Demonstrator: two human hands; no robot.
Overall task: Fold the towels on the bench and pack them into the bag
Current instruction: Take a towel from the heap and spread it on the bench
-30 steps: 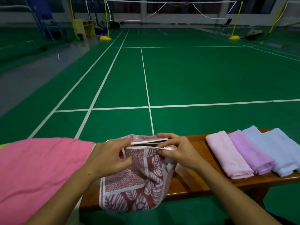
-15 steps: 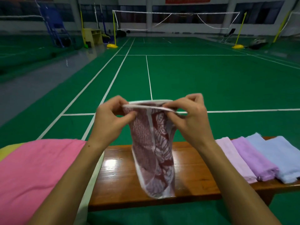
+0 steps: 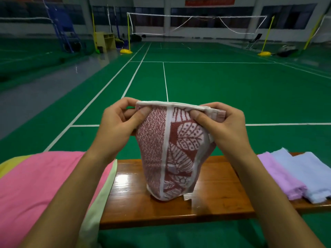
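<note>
A red and white leaf-patterned towel [image 3: 172, 154] hangs in front of me over the wooden bench [image 3: 215, 199]. My left hand [image 3: 118, 124] pinches its top left corner and my right hand [image 3: 220, 122] pinches its top right corner, so the top hem is stretched between them. The towel's lower end reaches down to the bench top. On the bench's right end lie three folded towels side by side: a pink-lilac one [image 3: 279, 176] and two pale blue ones [image 3: 304, 169]. A large pink cloth [image 3: 35, 190] with a pale green edge covers the bench's left end. No bag is in view.
Beyond the bench stretches a green badminton court with white lines. A net [image 3: 197, 22] on yellow posts stands at the far end, and a blue umpire chair [image 3: 62, 33] and a yellow cabinet [image 3: 104, 40] are at the far left.
Both hands have lifted the patterned towel off the bench and hold it up by its top edge. The view has tilted up a little.
</note>
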